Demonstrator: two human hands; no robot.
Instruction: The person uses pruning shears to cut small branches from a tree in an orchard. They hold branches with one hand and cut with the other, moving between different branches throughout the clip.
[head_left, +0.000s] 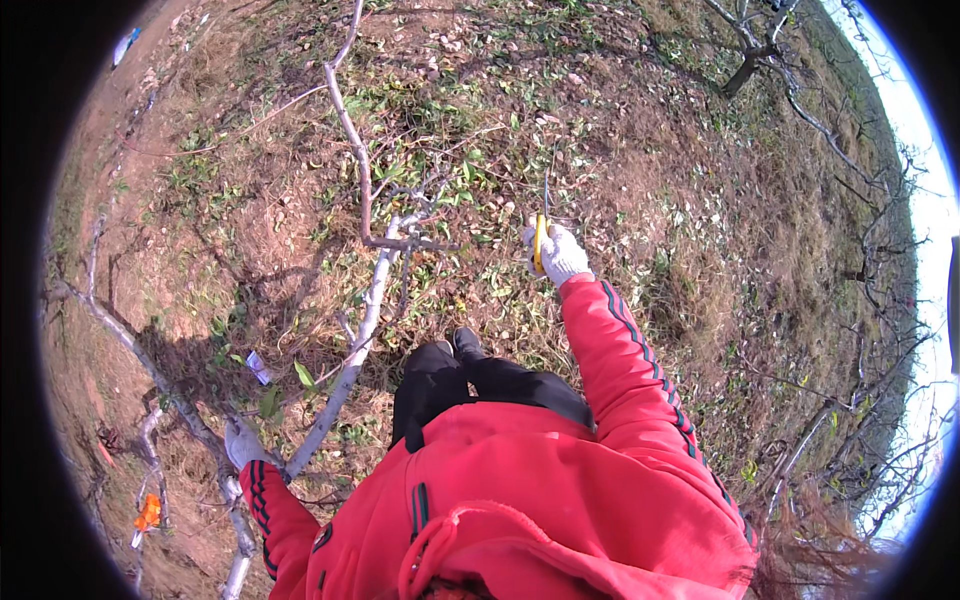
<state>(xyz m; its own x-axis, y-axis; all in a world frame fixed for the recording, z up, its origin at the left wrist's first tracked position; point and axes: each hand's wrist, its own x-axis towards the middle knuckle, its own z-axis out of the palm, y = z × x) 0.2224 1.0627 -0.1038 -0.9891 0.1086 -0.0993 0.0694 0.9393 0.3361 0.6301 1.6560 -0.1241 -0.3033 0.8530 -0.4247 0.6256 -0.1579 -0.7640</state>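
My right hand (561, 253), in a whitish knit glove, is closed around the yellow handle of a cutting tool (539, 244). The tool's narrow metal blade (546, 195) points away from me over the ground; its exact kind is unclear. On the left, my left hand (243, 444), also gloved, is against or just beside a pale tree limb (196, 424). Its fingers are partly hidden, so I cannot tell whether they grip anything. Between that hand and my legs rises a whitish branch (367, 322), with a bare brown branch (360, 161) bending away beyond it.
Leaf-strewn grassy ground (480, 97) surrounds my feet. Cut twigs (420, 191) lie ahead. A pale wrapper (258, 368) and an orange object (148, 513) are at left. Bare trees (750, 60) stand on the right, where twigs (810, 442) reach close behind my right arm.
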